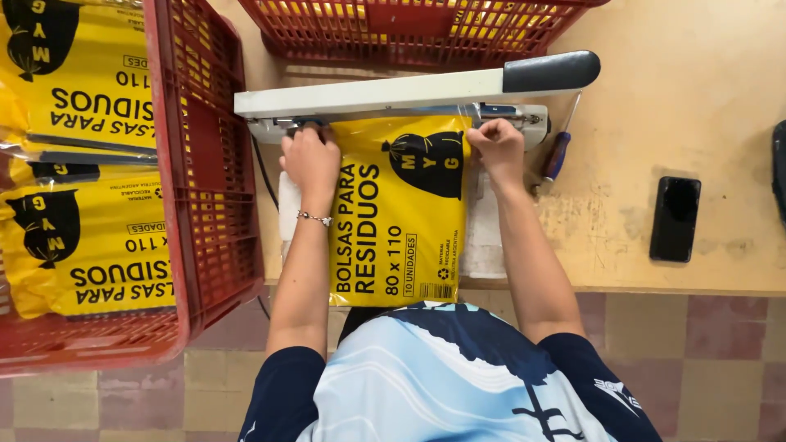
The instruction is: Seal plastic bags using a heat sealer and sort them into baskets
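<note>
A yellow printed packet (401, 217) is held flat on the wooden table (696, 123), its clear top edge laid across the bed of a white heat sealer (393, 102) whose arm is raised — so the seal is judged not yet pressed. The left hand (311, 160) is pinched on the packet's left top corner, the right hand (497, 147) on the right corner. Similar filled packets (78, 155) are stacked in a red crate (209, 164) at the left; another red crate (409, 33) stands behind the sealer. A screwdriver (558, 151) and a black phone (675, 218) lie to the right — nothing blocks the arm.
</note>
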